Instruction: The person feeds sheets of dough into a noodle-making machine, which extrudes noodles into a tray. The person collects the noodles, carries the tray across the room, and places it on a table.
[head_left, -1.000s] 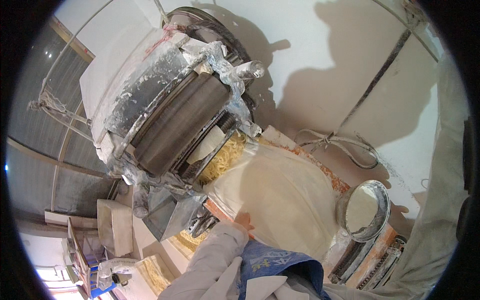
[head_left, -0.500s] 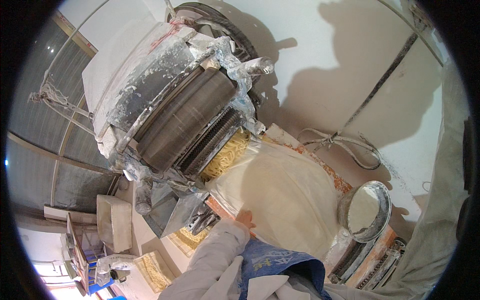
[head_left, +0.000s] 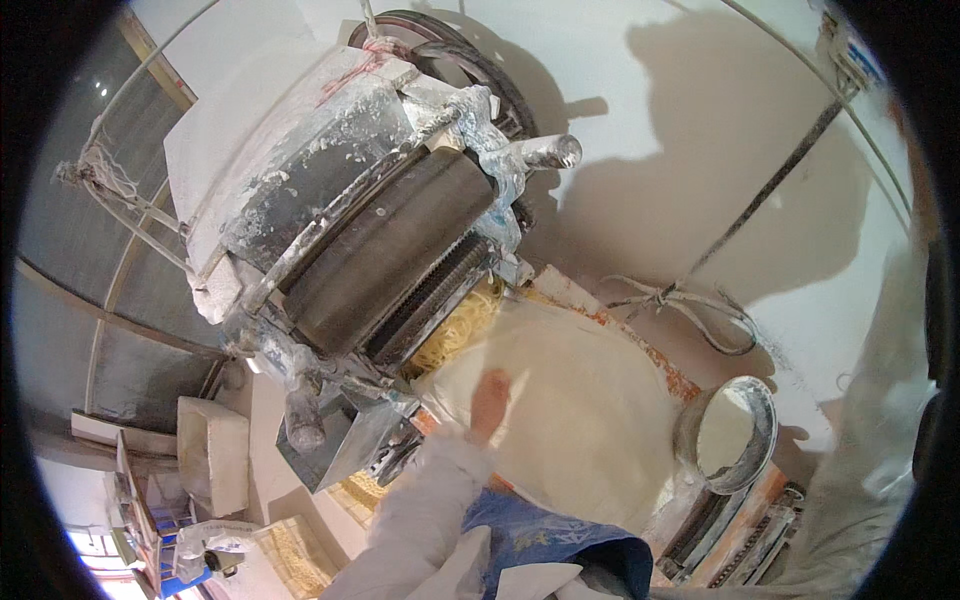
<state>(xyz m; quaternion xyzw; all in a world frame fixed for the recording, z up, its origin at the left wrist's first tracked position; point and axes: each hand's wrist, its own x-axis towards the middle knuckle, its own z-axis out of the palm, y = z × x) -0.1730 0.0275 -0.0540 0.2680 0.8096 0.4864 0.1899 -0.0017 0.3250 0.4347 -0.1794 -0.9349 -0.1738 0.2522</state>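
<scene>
The smooth, cream-coloured sheet (head_left: 600, 410) lies in the middle, with the person's bare left hand (head_left: 490, 405) over its left part, so blurred that I cannot tell whether the fingers are spread or curled. Thin yellow noodles (head_left: 458, 335) lie at its far left edge, near the wide, dark metal roller (head_left: 390, 245); on its right sits a round, white-dusted grey container (head_left: 762, 432).

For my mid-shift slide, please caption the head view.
Blurred left hand at a pale sheet, yellow noodles at its edge beside the rollers, a bowl at right.
</scene>
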